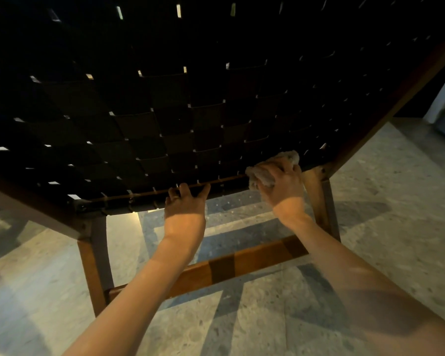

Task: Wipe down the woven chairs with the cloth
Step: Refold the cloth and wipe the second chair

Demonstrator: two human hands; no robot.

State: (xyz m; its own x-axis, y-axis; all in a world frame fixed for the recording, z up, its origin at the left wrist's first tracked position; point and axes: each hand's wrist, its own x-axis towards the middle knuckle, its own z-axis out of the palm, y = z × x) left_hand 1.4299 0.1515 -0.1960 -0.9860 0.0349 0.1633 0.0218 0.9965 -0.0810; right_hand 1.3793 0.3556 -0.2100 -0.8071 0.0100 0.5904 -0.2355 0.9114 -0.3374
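- Pale speckled stone floor (385, 227), banded with light and shadow, lies beneath a dark woven chair (165, 111) with a brown wooden frame; its strap panel fills the upper view.
- A thin wooden rail (144, 194) runs along the panel's lower edge and serves as the landmark.
- The left hand (185, 209) grips that rail near its middle, fingers (184, 188) hooked over it, probably to steady the chair against the wiping push.
- At the rail's right end, the right hand (284, 186) holds a crumpled beige cloth (262, 176), fingers bent round it, pressing it onto the lowest straps just above the rail.
- Bunching the cloth likely makes a firm pad that reaches into the weave's gaps.
- Below the rail, a brown wooden stretcher (242, 260) joins the legs.
- The wipe appears to be working the corner, with the panel above the rail yet to cover.
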